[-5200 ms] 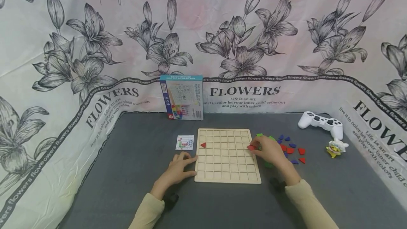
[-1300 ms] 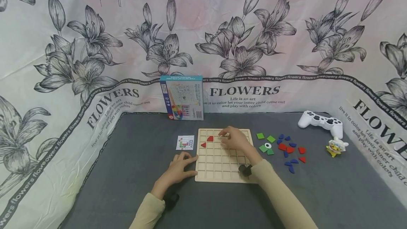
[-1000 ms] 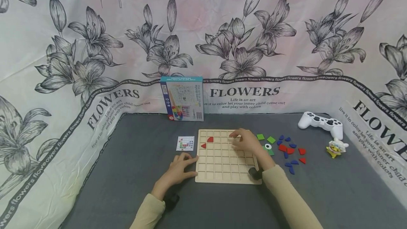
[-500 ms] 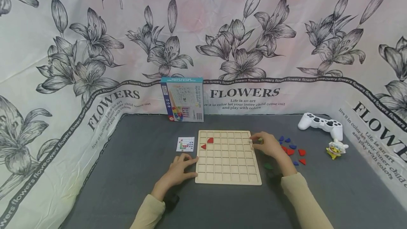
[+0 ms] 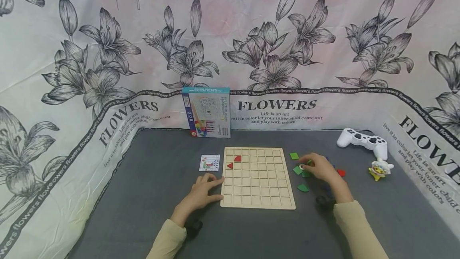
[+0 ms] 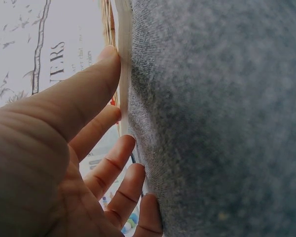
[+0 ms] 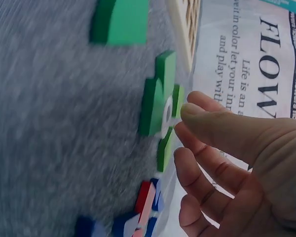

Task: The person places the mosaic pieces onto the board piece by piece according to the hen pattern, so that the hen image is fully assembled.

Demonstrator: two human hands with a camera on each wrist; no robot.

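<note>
My left hand (image 5: 201, 191) touches the left edge of a wooden grid board (image 5: 256, 179) with thumb and index fingertips, its other fingers spread loosely. On the board's upper left lie a red triangle (image 5: 230, 166) and a red quarter-circle (image 5: 238, 158). My right hand (image 5: 320, 167) hovers low over the loose pieces right of the board, thumb and forefinger apart, right at a white ring-shaped piece (image 7: 166, 117). Around that ring lie several green pieces (image 7: 151, 108). Closer to the front is a green leaf-shaped piece (image 5: 303, 188). The hand partly hides red and blue pieces (image 7: 145, 200).
A small pattern card (image 5: 209, 163) lies left of the board. Behind it stands a toy box (image 5: 208, 113) against the flowered cloth. A white game controller (image 5: 363, 141) and a small yellow-and-white figurine (image 5: 378, 169) sit at the far right.
The right hand brought a red quarter-circle onto the board's upper left, let go, and moved back right to the loose pieces. The left hand has stayed at the board's edge.
</note>
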